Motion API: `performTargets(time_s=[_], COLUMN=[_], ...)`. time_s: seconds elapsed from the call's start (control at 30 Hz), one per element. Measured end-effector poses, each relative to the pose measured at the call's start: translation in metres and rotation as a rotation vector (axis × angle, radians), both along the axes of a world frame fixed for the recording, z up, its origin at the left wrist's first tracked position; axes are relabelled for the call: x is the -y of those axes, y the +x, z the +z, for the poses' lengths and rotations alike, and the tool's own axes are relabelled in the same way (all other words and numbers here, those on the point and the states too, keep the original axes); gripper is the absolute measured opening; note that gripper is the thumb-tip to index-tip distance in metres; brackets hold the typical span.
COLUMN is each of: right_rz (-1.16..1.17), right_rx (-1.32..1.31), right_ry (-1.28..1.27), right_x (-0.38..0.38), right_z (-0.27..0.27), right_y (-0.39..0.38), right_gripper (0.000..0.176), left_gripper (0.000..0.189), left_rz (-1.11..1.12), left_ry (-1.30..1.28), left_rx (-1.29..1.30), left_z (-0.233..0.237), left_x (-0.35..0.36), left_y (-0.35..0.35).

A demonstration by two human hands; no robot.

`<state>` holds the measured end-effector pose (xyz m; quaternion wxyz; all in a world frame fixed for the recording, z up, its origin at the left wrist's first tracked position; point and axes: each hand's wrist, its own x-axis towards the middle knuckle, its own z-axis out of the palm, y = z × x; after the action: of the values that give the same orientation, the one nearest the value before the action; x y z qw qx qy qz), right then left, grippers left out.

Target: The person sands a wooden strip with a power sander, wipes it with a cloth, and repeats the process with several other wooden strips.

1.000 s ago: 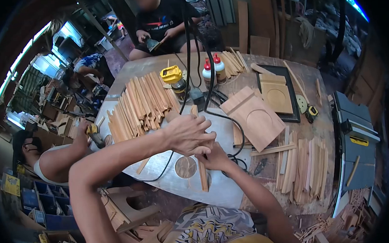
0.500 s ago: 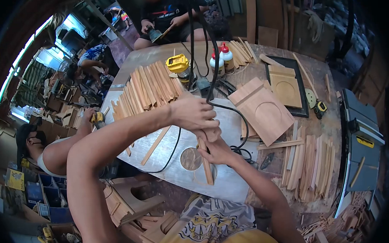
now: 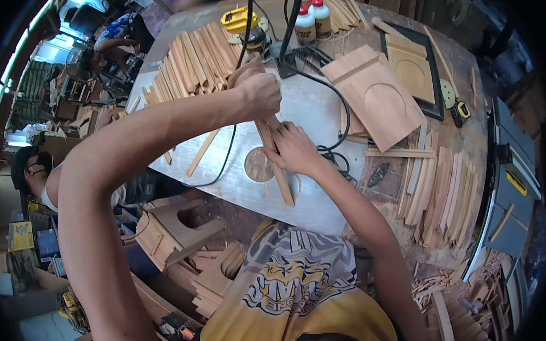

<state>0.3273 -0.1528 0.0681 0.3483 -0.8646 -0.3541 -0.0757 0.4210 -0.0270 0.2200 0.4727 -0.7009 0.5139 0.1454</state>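
Note:
A narrow wooden strip lies slanting across the pale metal sheet on the table, partly over a round opening. My right hand grips the strip near its middle, thumb on one side and fingers bent over the other. Beyond it, my left hand is closed in a fist close to the strip's far end. What its fingers hold is hidden. A row of wooden strips lies just past the left hand, and a black cable passes close to its right.
White-and-red glue bottles and a yellow-topped tool stand at the back. At right are a wooden panel with a circular recess, a tape measure and more strips. A masked person is at left.
My view has tilted downward, so the table sits higher in the picture. My left hand has moved away from my right hand, toward the far end of the strip. The right hand still grips it.

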Motion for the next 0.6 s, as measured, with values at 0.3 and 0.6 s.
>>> performTargets(time_s=[0.3, 0.6], right_rz=[0.137, 0.038], right_rx=[-0.110, -0.152], right_ry=[-0.200, -0.371], right_x=[0.011, 0.001], right_z=[0.023, 0.032], right_y=[-0.003, -0.003], right_gripper=[0.058, 0.066], left_gripper=[0.037, 0.063], left_rz=[0.431, 1.416], left_ry=[-0.039, -0.714], left_rx=[-0.159, -0.194], left_z=[0.068, 0.004], left_x=[-0.076, -0.183], left_y=[-0.066, -0.321])
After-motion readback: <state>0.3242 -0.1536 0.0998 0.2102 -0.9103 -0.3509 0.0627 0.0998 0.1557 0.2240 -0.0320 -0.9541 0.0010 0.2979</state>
